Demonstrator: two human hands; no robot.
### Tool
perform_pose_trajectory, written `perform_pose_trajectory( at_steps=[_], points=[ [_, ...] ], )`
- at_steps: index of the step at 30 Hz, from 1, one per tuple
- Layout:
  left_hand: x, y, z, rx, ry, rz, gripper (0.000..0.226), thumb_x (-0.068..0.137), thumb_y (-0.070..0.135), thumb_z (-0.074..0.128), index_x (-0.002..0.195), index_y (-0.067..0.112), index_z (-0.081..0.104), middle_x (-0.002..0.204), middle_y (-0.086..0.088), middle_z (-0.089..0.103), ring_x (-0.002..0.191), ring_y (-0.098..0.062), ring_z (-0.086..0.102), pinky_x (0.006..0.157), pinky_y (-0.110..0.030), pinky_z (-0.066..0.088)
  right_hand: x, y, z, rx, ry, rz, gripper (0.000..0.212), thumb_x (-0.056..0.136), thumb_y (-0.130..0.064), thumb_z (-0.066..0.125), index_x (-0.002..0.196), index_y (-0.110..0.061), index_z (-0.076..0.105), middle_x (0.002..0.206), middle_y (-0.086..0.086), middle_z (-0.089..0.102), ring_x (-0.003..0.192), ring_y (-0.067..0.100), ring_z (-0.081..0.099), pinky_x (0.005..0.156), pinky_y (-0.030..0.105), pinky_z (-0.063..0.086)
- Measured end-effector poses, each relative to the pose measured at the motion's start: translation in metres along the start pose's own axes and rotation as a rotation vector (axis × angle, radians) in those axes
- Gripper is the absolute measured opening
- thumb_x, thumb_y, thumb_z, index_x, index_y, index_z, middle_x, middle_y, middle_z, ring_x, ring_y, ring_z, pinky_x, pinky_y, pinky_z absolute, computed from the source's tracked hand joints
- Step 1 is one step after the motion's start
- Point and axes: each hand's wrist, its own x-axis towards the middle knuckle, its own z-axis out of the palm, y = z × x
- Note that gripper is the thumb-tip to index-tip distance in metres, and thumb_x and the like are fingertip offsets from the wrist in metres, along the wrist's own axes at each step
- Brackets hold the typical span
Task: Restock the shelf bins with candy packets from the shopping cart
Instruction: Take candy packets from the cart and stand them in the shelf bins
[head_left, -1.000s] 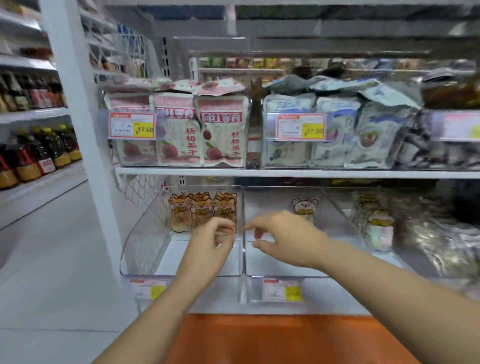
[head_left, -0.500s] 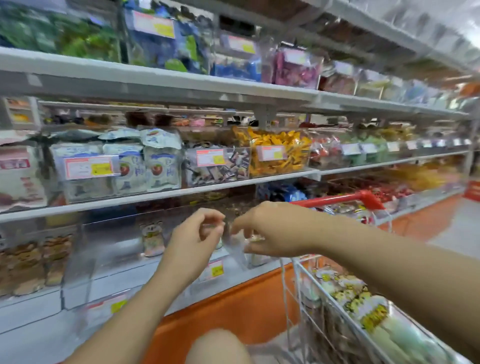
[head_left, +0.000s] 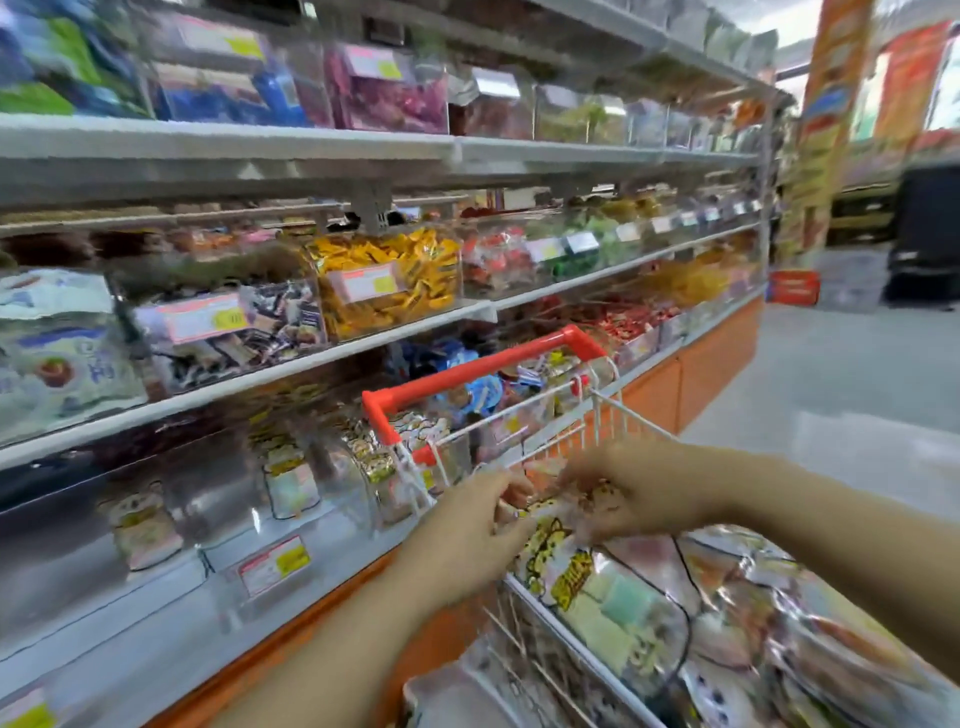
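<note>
A white wire shopping cart (head_left: 605, 415) with a red handle stands at the lower right, heaped with candy packets. On top lies a clear candy packet (head_left: 566, 571) printed with yellow cartoon animals. My left hand (head_left: 467, 535) and my right hand (head_left: 639, 493) meet over its upper edge, and their fingertips pinch it from both sides. Motion blur softens the fingers. The clear shelf bins (head_left: 223, 499) on the lowest shelf at the left hold only a few upright packets.
Long white shelves run along the left, full of bins with yellow, red, green and dark sweets. An orange base panel (head_left: 711, 358) runs below them. The cart stands tight against the shelf. Grey aisle floor (head_left: 852, 395) opens to the right.
The view has swung right from the bins to the cart. Both hands, which held nothing in front of the bins, have dropped into the cart and taken hold of a packet.
</note>
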Motion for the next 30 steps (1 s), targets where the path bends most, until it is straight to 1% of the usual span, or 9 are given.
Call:
perform_pose_trajectory(
  at_steps=[3, 6, 10, 13, 18, 22, 25, 27, 30],
  points=[
    [0.002, 0.006, 0.011, 0.067, -0.151, -0.006, 0.049, 0.092, 0.049, 0.061, 0.137, 0.035, 0.046, 0.122, 0.012, 0.059, 0.103, -0.008, 0.058, 0.090, -0.029, 0.049, -0.004, -0.002, 0.017, -0.081, -0.038, 0.015, 0.093, 0.062, -0.089, 0.050, 0.136, -0.032, 0.049, 0.129, -0.004, 0.055, 0.119, 0.019, 0.049, 0.101, 0.043, 0.044],
    [0.001, 0.010, 0.018, 0.212, -0.221, -0.003, 0.056, 0.087, 0.057, 0.061, 0.136, 0.040, 0.041, 0.106, 0.012, 0.058, 0.099, -0.014, 0.059, 0.079, -0.031, 0.048, -0.009, -0.008, 0.026, -0.109, -0.046, 0.041, 0.090, 0.064, -0.086, 0.060, 0.134, -0.030, 0.048, 0.138, -0.006, 0.043, 0.128, 0.020, 0.037, 0.109, 0.045, 0.035],
    [0.002, 0.008, 0.019, 0.031, -0.202, -0.044, 0.040, 0.088, 0.046, 0.067, 0.123, 0.036, 0.051, 0.084, 0.010, 0.051, 0.075, -0.011, 0.054, 0.070, -0.037, 0.047, -0.022, -0.007, 0.033, -0.050, 0.016, 0.136, 0.101, 0.055, -0.095, 0.049, 0.135, -0.033, 0.043, 0.156, -0.006, 0.025, 0.145, 0.023, 0.021, 0.117, 0.053, 0.024],
    [0.003, 0.008, 0.014, -0.155, -0.108, -0.050, 0.022, 0.092, 0.036, 0.068, 0.110, 0.027, 0.059, 0.083, 0.009, 0.049, 0.065, -0.005, 0.047, 0.062, -0.026, 0.040, -0.033, 0.003, 0.037, 0.048, 0.125, 0.169, 0.106, 0.052, -0.102, 0.041, 0.135, -0.035, 0.040, 0.158, -0.006, 0.021, 0.147, 0.021, 0.020, 0.116, 0.048, 0.030],
    [0.004, 0.007, 0.006, -0.389, 0.104, -0.112, 0.012, 0.090, 0.030, 0.072, 0.095, 0.025, 0.063, 0.091, 0.003, 0.055, 0.072, -0.011, 0.053, 0.068, -0.024, 0.044, -0.046, 0.017, 0.032, 0.292, 0.228, 0.230, 0.079, 0.068, -0.074, 0.070, 0.131, -0.034, 0.048, 0.155, -0.007, 0.026, 0.144, 0.011, 0.027, 0.117, 0.035, 0.030],
    [0.007, 0.008, 0.001, -0.691, 0.226, -0.255, 0.015, 0.087, 0.025, 0.075, 0.098, 0.020, 0.067, 0.086, 0.000, 0.061, 0.067, -0.011, 0.053, 0.060, -0.025, 0.043, -0.044, 0.025, 0.031, 0.363, 0.279, 0.263, 0.054, 0.080, -0.045, 0.078, 0.127, -0.035, 0.054, 0.125, -0.016, 0.041, 0.097, -0.001, 0.054, 0.088, 0.017, 0.044],
    [0.012, 0.010, -0.002, -0.854, 0.271, -0.360, 0.014, 0.087, 0.025, 0.075, 0.098, 0.019, 0.068, 0.094, 0.000, 0.071, 0.075, -0.012, 0.058, 0.067, -0.029, 0.043, -0.038, 0.030, 0.036, 0.474, 0.284, 0.270, 0.042, 0.080, -0.034, 0.081, 0.117, -0.035, 0.060, 0.098, -0.026, 0.042, 0.070, -0.014, 0.056, 0.065, 0.010, 0.042],
    [0.014, 0.013, -0.002, -0.943, 0.287, -0.421, 0.014, 0.086, 0.029, 0.075, 0.094, 0.018, 0.070, 0.093, -0.001, 0.072, 0.079, -0.017, 0.057, 0.071, -0.033, 0.044, -0.035, 0.033, 0.040, 0.600, 0.256, 0.246, 0.038, 0.079, -0.028, 0.083, 0.111, -0.035, 0.063, 0.112, -0.022, 0.052, 0.080, -0.021, 0.054, 0.072, 0.007, 0.042],
    [0.016, 0.016, -0.003, -1.211, 0.311, -0.469, 0.020, 0.086, 0.026, 0.072, 0.094, 0.009, 0.067, 0.094, -0.014, 0.072, 0.080, -0.027, 0.065, 0.085, -0.043, 0.053, -0.035, 0.031, 0.039, 0.751, 0.234, 0.248, 0.037, 0.077, -0.023, 0.085, 0.106, -0.038, 0.068, 0.135, -0.014, 0.052, 0.112, 0.001, 0.056, 0.091, 0.026, 0.051]
  ],
)
